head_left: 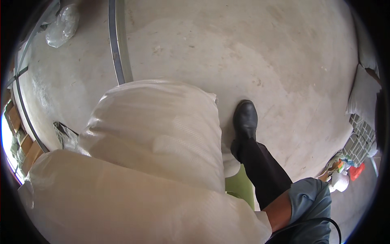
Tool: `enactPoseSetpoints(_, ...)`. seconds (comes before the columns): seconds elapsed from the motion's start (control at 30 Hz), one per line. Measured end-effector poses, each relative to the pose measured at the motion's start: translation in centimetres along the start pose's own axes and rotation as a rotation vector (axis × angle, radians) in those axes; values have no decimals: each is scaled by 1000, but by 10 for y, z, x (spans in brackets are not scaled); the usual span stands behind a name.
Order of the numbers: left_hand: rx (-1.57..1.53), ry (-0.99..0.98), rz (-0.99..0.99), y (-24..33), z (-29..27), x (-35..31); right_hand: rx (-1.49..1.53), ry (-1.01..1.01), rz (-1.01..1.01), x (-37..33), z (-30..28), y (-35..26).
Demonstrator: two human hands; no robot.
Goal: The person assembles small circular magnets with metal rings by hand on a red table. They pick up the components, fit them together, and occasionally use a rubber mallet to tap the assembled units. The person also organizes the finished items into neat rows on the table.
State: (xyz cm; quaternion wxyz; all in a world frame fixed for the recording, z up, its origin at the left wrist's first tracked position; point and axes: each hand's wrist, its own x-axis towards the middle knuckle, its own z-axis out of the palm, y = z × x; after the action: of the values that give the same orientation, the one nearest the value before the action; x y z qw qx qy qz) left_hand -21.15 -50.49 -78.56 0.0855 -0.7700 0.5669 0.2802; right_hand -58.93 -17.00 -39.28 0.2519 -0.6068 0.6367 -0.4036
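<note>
A big white sack [134, 199] was up close, hiding part of another sack [162, 126], left of a black shoe [245, 120]. The right arm [280, 211] went behind the near sack. Both hands were hidden; I couldn't tell what the fingers did.

Stained pale floor [280, 69], crumpled clear plastic [63, 26]

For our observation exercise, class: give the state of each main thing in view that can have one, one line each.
Near white sack: bulging; closure unclear
Far white sack: bulging, partly covered
Clear plastic bag: crumpled, on the floor
Black shoe: worn, toe pointing away from the person
Right sleeve: creased, forearm bare below it
Black cable: curved
Right hand: hidden by the near sack
Left hand: not in view
</note>
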Motion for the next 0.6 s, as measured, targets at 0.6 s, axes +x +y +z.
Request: enactPoseSetpoints(0.6,-45,-10,30,3,21,9,-2,-21,46,-2,9,-6)
